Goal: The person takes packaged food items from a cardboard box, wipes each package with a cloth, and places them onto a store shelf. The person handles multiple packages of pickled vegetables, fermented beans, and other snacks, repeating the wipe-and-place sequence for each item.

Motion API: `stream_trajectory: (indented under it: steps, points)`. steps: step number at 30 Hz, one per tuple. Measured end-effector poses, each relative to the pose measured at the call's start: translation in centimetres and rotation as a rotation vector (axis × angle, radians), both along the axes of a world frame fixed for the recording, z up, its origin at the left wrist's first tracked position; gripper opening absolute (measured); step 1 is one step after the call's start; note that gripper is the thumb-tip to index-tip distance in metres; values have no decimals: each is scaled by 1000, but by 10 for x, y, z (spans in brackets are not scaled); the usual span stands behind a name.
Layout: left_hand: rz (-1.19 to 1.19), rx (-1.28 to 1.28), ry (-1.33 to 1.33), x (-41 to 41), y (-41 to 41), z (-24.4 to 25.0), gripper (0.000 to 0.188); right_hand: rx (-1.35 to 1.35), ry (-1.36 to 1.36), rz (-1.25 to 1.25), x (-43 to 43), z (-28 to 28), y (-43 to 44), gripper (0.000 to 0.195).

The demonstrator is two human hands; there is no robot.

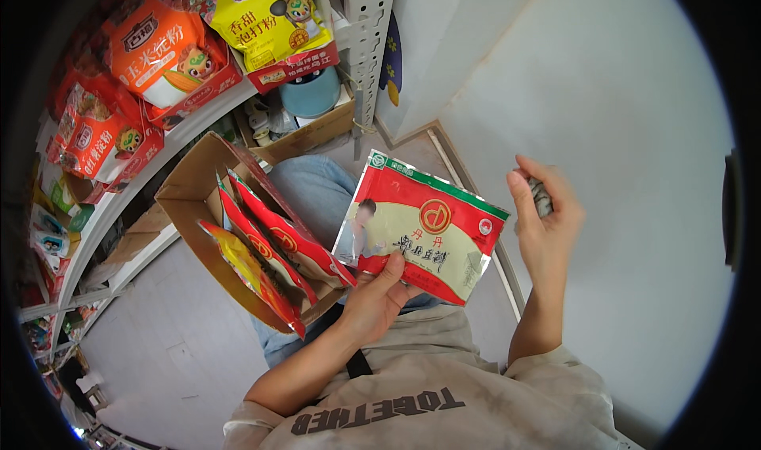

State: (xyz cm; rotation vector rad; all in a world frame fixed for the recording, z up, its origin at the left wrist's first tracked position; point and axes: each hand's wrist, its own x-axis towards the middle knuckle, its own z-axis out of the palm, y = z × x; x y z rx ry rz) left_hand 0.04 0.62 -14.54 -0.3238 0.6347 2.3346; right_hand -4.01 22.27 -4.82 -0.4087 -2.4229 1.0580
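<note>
My left hand point(380, 304) grips the lower edge of a flat red, cream and green foil food packet point(425, 227), its printed face turned up. To the right of the packet, my right hand point(547, 212) is raised near the wall, its fingers curled around a crumpled greyish cloth or wad point(540, 197), partly hidden by the fingers. An opened cardboard box point(193, 212) rests by my left thigh. Inside it stand two similar red packets point(285, 236) and a yellow and red packet point(255, 277).
Shelves point(208, 117) curve along the left, holding orange bags point(157, 51) and a yellow bag point(267, 16) in red display boxes. Below is a carton point(309, 135) with a blue round container point(312, 96). A perforated metal upright point(365, 45) and a pale wall point(624, 152) stand ahead and right.
</note>
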Motion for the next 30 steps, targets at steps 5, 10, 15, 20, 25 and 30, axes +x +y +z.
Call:
stream_trajectory:
  steps: [5, 10, 15, 20, 25, 30]
  points:
    - [26, 5, -64, 2, 3, -2, 32, 29, 233, 638, 6, -15, -73, 25]
    - [4, 26, -63, 11, -4, -15, 34, 180, 262, 617, 0, -44, -64, 30]
    - [-45, 13, 57, 18, -5, -6, 39, -33, 6, 171, -2, -55, 18, 24]
    - [-223, -213, 384, 24, -16, 12, 40, -714, -539, 654, 8, -33, 68, 16]
    - [-355, -527, 726, 7, -29, 63, 47, -1083, -669, 1052, 16, -21, 28, 47]
    - [-319, -1118, 1138, -18, -59, 118, 54, -1233, -389, 1017, 19, -40, 26, 71]
